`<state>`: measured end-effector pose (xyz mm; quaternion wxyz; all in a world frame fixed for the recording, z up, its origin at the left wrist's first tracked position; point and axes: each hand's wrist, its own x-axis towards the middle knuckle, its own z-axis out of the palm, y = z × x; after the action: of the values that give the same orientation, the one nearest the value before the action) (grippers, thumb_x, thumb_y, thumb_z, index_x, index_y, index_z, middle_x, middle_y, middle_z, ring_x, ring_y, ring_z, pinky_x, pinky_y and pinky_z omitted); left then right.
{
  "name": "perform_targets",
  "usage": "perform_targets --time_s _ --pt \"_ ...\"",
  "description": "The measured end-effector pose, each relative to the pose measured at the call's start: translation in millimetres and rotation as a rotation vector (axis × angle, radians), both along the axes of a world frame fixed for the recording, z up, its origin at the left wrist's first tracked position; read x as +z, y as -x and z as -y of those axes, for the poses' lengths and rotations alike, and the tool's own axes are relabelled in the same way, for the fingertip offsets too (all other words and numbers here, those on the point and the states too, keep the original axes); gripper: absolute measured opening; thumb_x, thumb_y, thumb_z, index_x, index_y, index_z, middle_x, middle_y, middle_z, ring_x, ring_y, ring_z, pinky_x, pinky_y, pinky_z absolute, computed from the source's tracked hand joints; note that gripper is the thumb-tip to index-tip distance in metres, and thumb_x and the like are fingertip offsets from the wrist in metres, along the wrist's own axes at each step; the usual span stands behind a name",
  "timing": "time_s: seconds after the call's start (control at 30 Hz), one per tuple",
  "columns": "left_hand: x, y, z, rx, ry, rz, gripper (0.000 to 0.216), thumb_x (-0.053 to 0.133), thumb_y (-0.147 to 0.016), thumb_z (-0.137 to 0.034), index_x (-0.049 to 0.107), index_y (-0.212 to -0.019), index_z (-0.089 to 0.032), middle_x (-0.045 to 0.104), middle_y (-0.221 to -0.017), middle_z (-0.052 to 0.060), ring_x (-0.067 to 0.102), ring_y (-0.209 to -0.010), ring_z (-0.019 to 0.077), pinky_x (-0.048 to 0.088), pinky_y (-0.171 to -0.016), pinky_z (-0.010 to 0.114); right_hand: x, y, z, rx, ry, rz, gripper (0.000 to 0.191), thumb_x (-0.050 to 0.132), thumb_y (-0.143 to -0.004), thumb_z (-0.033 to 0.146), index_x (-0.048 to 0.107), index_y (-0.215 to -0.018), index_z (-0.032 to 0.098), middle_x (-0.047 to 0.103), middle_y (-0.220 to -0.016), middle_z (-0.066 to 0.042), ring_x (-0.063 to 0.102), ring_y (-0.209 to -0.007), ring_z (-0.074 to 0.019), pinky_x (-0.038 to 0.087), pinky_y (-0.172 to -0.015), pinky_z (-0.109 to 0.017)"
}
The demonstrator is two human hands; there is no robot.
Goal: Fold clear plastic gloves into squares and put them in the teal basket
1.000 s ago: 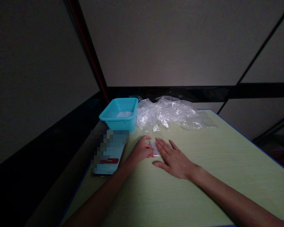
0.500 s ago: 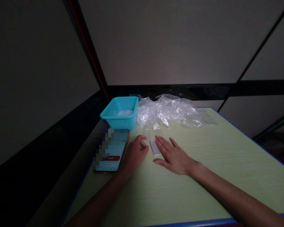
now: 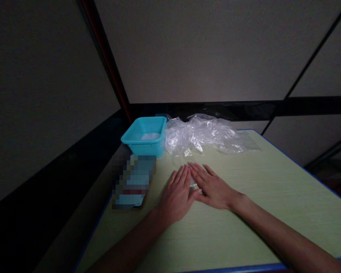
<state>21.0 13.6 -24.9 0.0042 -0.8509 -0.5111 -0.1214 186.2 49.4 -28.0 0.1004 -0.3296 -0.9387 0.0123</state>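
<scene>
A small flat white packet (image 3: pixel 193 182) lies on the table between my two hands and is mostly covered by them. My left hand (image 3: pixel 177 195) rests flat with its fingers stretched forward over the packet's left side. From the right, my right hand (image 3: pixel 211 186) lies flat across the packet's other side, thumb apart from the fingers. The fingertips of both hands nearly meet at the packet's far edge, and the left thumb is at the right thumb. Just beyond the fingertips is a piece of clear plastic (image 3: pixel 178 158).
Left of my hands lies a phone (image 3: pixel 136 182), its screen partly blurred. Behind it stands a turquoise basin (image 3: pixel 143 148) with something white inside. Crumpled clear plastic bags (image 3: pixel 204 132) spread along the back of the pale green table (image 3: pixel 261 193), which has a blue edge.
My left hand has moved right from beside the phone. Its curled fingers have straightened and now lie flat over the packet. The right hand has barely shifted.
</scene>
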Motion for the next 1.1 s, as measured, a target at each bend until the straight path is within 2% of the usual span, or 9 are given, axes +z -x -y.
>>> perform_targets --time_s 0.27,0.43,0.67,0.83,0.93,1.03,1.1 --pt "-0.1 -1.6 1.7 0.019 0.010 -0.048 0.067 0.035 -0.087 -0.051 0.033 -0.131 -0.001 0.031 -0.139 0.022 0.021 -0.132 0.0285 0.025 -0.104 0.047 -2.3 -2.0 -3.4 0.037 0.039 0.037 0.075 0.041 -0.085 0.050 0.016 -0.140 0.007 0.019 -0.143 -0.019 0.015 -0.133 -0.0257 0.015 -0.106 -0.049" --pt "0.2 0.3 2.3 0.014 0.027 -0.081 0.070 0.036 -0.086 -0.053 0.031 -0.132 -0.001 0.028 -0.140 0.021 0.022 -0.131 0.0285 0.023 -0.105 0.046 -0.1 -1.9 -4.1 0.038 0.055 0.065 0.078 0.038 -0.084 0.056 0.018 -0.139 0.004 0.020 -0.143 -0.020 0.016 -0.133 -0.0270 0.017 -0.106 -0.050" --pt "0.5 2.3 2.3 0.002 0.017 -0.086 0.072 0.029 -0.087 -0.056 0.031 -0.132 0.000 0.026 -0.140 0.023 0.020 -0.132 0.0295 0.022 -0.104 0.049 -2.6 -3.2 -2.9 0.022 0.038 0.048 0.083 0.027 -0.082 0.065 0.019 -0.139 0.005 0.020 -0.143 -0.019 0.019 -0.132 -0.0268 0.017 -0.105 -0.052" --pt "-2.5 5.0 2.6 0.003 0.032 -0.004 0.075 0.033 -0.085 -0.058 0.029 -0.132 0.001 0.024 -0.141 0.024 0.015 -0.133 0.0306 0.020 -0.105 0.049 3.1 -12.7 -4.8 -0.023 0.034 0.018 0.082 0.030 -0.083 0.063 0.022 -0.137 0.002 0.022 -0.142 -0.022 0.021 -0.132 -0.0273 0.022 -0.104 -0.052" --pt "-5.4 9.0 -0.2 0.019 0.018 0.178 0.074 0.043 -0.082 -0.052 0.023 -0.135 -0.003 0.023 -0.142 0.023 0.018 -0.132 0.0299 0.023 -0.104 0.049 9.2 -21.7 -9.7 0.054 -0.029 -0.052 0.067 0.042 -0.084 0.054 0.037 -0.132 0.008 0.032 -0.140 -0.018 0.030 -0.128 -0.0270 0.027 -0.102 -0.050" --pt "-7.3 11.7 -4.9 0.095 0.007 0.388 0.058 0.050 -0.082 -0.035 0.032 -0.130 -0.008 0.040 -0.133 0.021 0.037 -0.124 0.0276 0.033 -0.100 0.045 13.6 -27.6 -13.5 0.154 -0.134 -0.154 0.034 0.050 -0.086 0.037 0.060 -0.109 0.014 0.052 -0.125 -0.012 0.045 -0.116 -0.0239 0.036 -0.097 -0.043" --pt "-7.3 11.7 -7.3 0.122 0.000 0.464 0.048 0.053 -0.079 -0.026 0.040 -0.123 -0.010 0.052 -0.121 0.018 0.047 -0.114 0.0267 0.038 -0.096 0.042 15.2 -27.9 -13.5 0.188 -0.186 -0.211 0.022 0.051 -0.086 0.028 0.064 -0.098 0.015 0.062 -0.110 -0.009 0.053 -0.105 -0.0217 0.044 -0.089 -0.039"
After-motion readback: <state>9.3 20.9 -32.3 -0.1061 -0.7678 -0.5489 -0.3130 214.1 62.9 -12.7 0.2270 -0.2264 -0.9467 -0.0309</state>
